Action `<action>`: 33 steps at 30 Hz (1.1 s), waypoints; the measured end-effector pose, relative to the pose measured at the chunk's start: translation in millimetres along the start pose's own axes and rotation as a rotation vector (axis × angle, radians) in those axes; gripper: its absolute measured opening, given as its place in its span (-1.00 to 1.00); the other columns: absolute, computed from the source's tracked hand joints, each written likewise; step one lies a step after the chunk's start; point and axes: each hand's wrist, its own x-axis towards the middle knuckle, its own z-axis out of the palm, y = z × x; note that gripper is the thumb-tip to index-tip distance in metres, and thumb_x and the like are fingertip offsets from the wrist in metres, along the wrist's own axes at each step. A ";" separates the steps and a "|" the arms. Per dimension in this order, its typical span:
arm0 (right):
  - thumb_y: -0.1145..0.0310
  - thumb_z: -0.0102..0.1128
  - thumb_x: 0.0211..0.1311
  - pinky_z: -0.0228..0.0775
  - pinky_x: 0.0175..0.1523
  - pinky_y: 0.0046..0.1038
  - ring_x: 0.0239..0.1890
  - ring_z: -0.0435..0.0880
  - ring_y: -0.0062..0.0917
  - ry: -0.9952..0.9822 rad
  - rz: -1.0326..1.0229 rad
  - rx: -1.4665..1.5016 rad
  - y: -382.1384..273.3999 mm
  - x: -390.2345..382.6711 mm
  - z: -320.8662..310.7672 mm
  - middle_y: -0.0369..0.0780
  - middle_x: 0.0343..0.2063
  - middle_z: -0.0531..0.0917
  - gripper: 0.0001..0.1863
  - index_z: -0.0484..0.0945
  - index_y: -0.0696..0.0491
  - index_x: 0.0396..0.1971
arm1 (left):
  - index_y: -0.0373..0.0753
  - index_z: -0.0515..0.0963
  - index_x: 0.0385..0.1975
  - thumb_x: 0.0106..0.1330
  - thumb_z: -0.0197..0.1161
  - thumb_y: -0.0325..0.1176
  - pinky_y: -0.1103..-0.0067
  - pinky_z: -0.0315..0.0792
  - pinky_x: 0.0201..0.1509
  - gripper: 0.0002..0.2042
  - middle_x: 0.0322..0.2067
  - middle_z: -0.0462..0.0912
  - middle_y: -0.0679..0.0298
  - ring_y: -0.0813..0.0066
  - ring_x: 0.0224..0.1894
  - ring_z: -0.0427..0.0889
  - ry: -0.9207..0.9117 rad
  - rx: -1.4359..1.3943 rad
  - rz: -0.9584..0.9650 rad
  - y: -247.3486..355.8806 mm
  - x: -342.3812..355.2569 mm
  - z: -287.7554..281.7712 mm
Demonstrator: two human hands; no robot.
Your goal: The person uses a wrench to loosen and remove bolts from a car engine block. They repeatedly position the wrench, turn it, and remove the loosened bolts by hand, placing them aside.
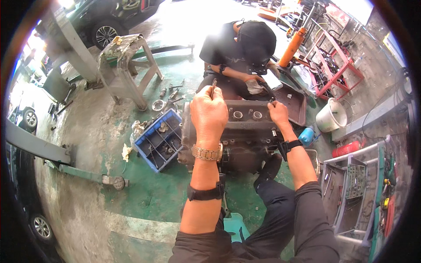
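Observation:
My left hand (209, 113) is raised over the left end of a brown-grey metal engine block (247, 128), fingers closed around a small cylindrical metal piece (214, 82) that sticks up past the thumb. At the block's far right edge, my right hand (279, 115) is closed in a pinch at a small dark piece (271, 100), too small to name. Round openings show on the block's top between my hands. Across from me, a seated person in a black cap (258, 43) bends over the block, with a pale cloth (254, 86) at their hand.
A blue divided parts crate (146, 157) sits left of the block, near loose metal parts (158, 104) and a worn metal stand (136, 76). To the right are a drip tray (299, 103), a white bucket (329, 116), a blue canister (307, 136) and a tool cart (351, 186).

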 end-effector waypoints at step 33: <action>-0.16 0.10 0.19 0.44 0.05 -0.10 -0.04 0.62 -0.04 -0.314 0.156 -0.325 -27.1 -1.4 -26.7 0.08 -0.16 0.65 -0.39 0.66 0.18 -0.24 | -0.33 0.62 -0.31 0.32 0.12 -0.28 0.30 0.47 -0.25 -0.77 -0.41 0.66 -0.05 -0.03 -0.31 0.66 -0.087 -0.061 -0.147 4.0 -1.0 4.8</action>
